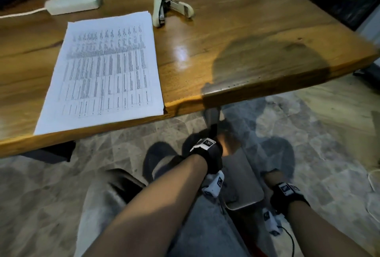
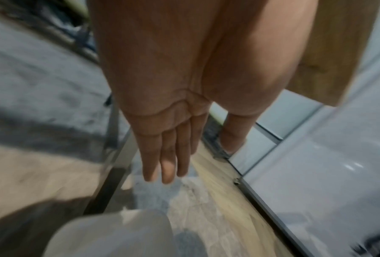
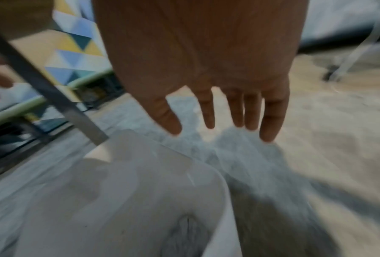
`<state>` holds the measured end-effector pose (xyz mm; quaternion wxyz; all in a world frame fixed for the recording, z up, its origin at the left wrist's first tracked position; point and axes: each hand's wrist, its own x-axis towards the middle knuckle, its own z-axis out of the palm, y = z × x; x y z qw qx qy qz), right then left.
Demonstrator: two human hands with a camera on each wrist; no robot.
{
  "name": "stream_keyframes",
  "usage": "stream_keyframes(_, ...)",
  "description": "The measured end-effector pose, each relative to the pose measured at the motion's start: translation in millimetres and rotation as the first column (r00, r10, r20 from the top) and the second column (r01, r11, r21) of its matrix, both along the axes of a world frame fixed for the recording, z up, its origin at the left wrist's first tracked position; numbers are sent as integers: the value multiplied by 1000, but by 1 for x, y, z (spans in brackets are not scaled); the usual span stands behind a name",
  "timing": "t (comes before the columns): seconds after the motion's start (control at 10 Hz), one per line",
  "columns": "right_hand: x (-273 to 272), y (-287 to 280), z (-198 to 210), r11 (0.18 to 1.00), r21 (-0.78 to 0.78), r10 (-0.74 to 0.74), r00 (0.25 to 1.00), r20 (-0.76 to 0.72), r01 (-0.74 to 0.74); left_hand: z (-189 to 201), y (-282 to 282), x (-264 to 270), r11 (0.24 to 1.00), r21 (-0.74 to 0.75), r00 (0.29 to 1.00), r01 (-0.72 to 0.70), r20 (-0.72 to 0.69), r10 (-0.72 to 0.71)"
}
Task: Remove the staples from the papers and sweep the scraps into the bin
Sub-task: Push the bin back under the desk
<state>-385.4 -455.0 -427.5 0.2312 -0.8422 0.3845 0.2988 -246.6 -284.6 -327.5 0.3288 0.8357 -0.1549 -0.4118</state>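
Note:
A stack of printed papers lies on the wooden table near its front edge. Beyond the papers sits a cream stapler-like tool, folded open. Both hands are below the table edge, over a grey bin on the floor. My left hand hangs at the bin's far end beside the metal table leg. In the left wrist view the left hand has straight fingers and holds nothing. My right hand is at the bin's right side. In its wrist view the right hand is spread and empty above the bin.
A white power strip with its cable lies at the table's back left. A dark chair part and my grey trouser leg are left of the bin. Tiled floor surrounds it.

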Motion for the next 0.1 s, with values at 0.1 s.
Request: stream_keyframes(0.1,27,-2,29,945,-202,311,902,299,-258,48,6,-5,987,-53,988,152,-25,-153)
